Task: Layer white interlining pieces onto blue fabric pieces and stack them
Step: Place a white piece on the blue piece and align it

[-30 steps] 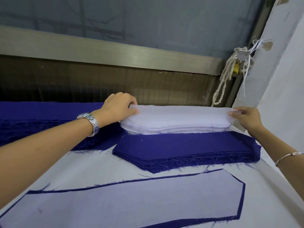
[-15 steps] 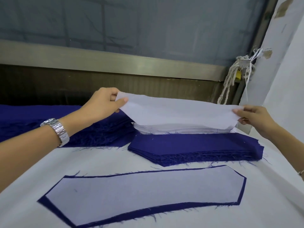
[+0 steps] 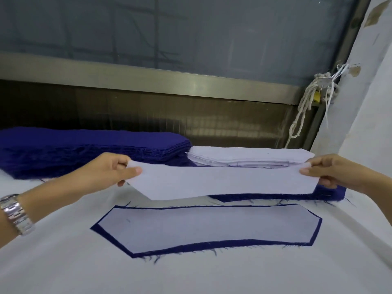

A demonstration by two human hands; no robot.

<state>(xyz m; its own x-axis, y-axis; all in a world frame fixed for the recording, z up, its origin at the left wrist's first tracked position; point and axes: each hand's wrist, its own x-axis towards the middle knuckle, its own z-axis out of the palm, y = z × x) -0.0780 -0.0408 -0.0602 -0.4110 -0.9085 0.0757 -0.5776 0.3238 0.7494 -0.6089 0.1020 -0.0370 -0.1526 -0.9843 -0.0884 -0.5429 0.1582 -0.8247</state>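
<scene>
— Well, where's the white piece just now?
— Up in the air. The left hand point(image 3: 101, 177) pinches one end of the interlining piece point(image 3: 222, 181) between thumb and fingers, and the right hand point(image 3: 335, 175) pinches the other. Each grip is closed on cloth, and the strip hangs stretched between them, dipping a little along its lower edge.
— Over what?
— Over the low blue stack point(image 3: 265, 197), which it mostly hides — only the near edge and right end show. Just behind sits the white stack point(image 3: 244, 158), and left of that a taller blue pile point(image 3: 84, 149).
— And nearer the person?
— A layered pair point(image 3: 205, 228) lies flat on the white surface point(image 3: 191, 276): a white piece on a blue fabric piece point(image 3: 169, 251), the blue showing as a narrow border all round, with frayed threads along the near side. It lies apart from the held strip.
— Anything else?
— A metal wristwatch point(image 3: 17, 213) on the left wrist, and a knotted rope point(image 3: 303, 115) hanging at the far right.
</scene>
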